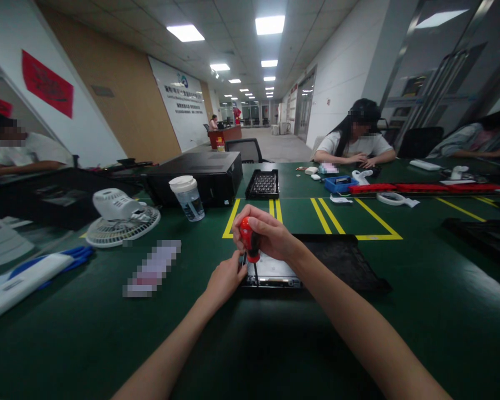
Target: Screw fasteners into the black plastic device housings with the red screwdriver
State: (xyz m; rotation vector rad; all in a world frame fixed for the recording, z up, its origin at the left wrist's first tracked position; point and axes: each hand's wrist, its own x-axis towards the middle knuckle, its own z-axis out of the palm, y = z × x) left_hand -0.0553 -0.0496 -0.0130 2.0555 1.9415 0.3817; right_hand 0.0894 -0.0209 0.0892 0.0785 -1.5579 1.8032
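My right hand is closed around the red and black handle of a screwdriver. The screwdriver stands nearly upright, its dark shaft reaching down to the front left corner of a flat silver metal unit. My left hand grips this unit's left edge, with the thumb near the shaft. Small fittings show along the unit's front edge. Beneath and to the right of it lies a black panel, partly hidden by my right forearm. Whether the tip sits on a screw is too small to tell.
A black computer case, a lidded plastic cup and a white fan stand at the left. Ahead lies a black tray of small parts; right of it, a blue box. Several people sit around the table.
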